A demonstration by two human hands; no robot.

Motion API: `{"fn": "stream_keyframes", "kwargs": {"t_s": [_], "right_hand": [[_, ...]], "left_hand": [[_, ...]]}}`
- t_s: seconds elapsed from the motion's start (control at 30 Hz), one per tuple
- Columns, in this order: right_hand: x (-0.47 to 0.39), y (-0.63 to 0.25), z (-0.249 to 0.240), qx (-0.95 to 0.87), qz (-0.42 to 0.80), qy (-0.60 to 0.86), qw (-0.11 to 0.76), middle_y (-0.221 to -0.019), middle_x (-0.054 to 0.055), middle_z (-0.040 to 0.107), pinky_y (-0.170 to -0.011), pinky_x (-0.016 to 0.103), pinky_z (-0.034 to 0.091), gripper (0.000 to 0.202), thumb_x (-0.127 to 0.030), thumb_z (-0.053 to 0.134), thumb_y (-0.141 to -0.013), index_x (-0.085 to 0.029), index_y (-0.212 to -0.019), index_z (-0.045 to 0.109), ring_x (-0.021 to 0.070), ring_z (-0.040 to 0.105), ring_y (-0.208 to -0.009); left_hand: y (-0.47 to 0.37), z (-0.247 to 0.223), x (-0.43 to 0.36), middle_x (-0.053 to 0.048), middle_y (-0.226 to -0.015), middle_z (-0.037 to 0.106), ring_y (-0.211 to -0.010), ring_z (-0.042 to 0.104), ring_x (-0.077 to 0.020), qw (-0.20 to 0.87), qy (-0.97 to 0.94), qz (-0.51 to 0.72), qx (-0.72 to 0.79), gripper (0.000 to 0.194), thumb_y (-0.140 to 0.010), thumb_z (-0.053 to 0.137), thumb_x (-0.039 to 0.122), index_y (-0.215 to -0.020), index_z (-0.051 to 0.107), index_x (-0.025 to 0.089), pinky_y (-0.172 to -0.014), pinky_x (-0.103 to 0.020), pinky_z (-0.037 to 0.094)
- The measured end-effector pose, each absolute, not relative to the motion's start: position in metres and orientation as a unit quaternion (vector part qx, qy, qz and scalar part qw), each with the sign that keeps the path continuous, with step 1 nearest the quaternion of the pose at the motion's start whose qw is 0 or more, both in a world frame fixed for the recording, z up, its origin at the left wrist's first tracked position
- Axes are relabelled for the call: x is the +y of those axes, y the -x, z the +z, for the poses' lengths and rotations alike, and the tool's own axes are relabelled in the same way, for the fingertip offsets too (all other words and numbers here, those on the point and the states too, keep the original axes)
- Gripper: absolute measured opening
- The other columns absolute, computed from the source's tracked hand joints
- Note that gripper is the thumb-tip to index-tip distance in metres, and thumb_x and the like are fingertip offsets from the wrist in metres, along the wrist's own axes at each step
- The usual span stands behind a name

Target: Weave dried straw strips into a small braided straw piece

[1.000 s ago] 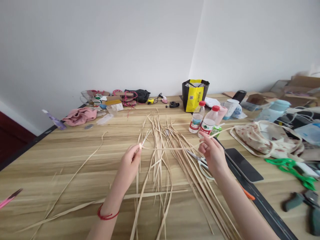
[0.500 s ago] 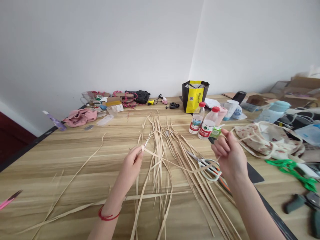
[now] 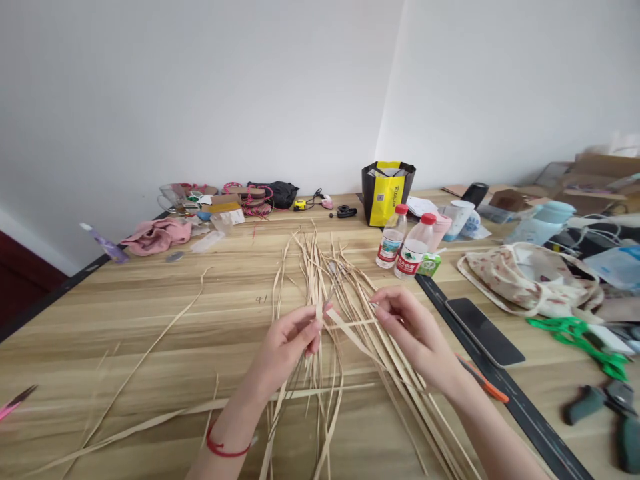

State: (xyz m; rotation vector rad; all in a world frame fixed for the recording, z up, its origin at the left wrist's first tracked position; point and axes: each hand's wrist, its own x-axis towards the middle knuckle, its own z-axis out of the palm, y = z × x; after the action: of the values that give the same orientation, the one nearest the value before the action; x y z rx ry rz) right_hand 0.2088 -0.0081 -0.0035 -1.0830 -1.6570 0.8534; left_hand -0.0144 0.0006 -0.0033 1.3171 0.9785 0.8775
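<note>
Over a heap of pale flat plant-like strips [image 3: 313,267], my left hand [image 3: 293,340] pinches one strip [image 3: 319,312], its short end standing up between thumb and fingers. A thin metallic tool [image 3: 328,297] shows at the same fingertips; its kind is not clear. From there a longer strip [image 3: 353,331] slants down in a loop and passes behind my right hand [image 3: 413,330]. The right thumb and index finger are brought together just right of the left hand, and whatever lies between them is too small to make out. A red cord bracelet [image 3: 227,453] circles the left wrist.
Two red-capped bottles [image 3: 410,257] and a yellow-black bag [image 3: 385,197] stand beyond the hands. To the right lie a phone [image 3: 485,330], an orange-handled tool [image 3: 487,381], a cloth bag [image 3: 525,283] and dark-handled pliers [image 3: 617,400]. Pink cloth [image 3: 157,235] lies left.
My right hand has come left and down, close to my left hand, which moved right. The strip between them has slackened into a loop. White-handled scissors are now hidden by my right hand.
</note>
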Motion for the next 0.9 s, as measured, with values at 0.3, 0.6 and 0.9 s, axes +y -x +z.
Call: {"fn": "stream_keyframes", "kwargs": {"t_s": [0.3,0.6,0.9], "right_hand": [[-0.007,-0.215,-0.006,-0.705,0.236,0.382,0.549,-0.087,0.001,0.056,-0.071,0.028,0.043,0.018,-0.015,0.054,-0.090,-0.027,-0.104,0.054,0.0148,0.052,-0.076],[-0.009,-0.223,-0.004,-0.708,0.189,0.372,0.570,-0.089,0.003,0.057,-0.069,0.029,0.043,0.021,-0.009,0.057,-0.086,-0.024,-0.101,0.056,0.0155,0.052,-0.077],[-0.008,-0.226,0.001,-0.714,0.209,0.360,0.563,-0.088,0.002,0.058,-0.071,0.029,0.043,0.020,-0.010,0.056,-0.087,-0.024,-0.101,0.057,0.0155,0.053,-0.078]], "left_hand": [[0.016,-0.005,-0.001,0.002,-0.061,0.052,-0.057,0.044,-0.0097,0.601,-0.575,0.390,0.397,0.034,-0.087,0.059,0.033,-0.118,0.064,0.019,-0.054,-0.022,0.037],[0.016,-0.005,0.002,0.003,-0.060,0.054,-0.054,0.044,-0.0088,0.598,-0.572,0.400,0.394,0.033,-0.086,0.061,0.030,-0.117,0.065,0.020,-0.052,-0.021,0.036],[0.014,-0.003,0.001,0.002,-0.061,0.056,-0.054,0.046,-0.0090,0.615,-0.561,0.392,0.391,0.033,-0.084,0.064,0.031,-0.115,0.065,0.020,-0.050,-0.021,0.037]]}}
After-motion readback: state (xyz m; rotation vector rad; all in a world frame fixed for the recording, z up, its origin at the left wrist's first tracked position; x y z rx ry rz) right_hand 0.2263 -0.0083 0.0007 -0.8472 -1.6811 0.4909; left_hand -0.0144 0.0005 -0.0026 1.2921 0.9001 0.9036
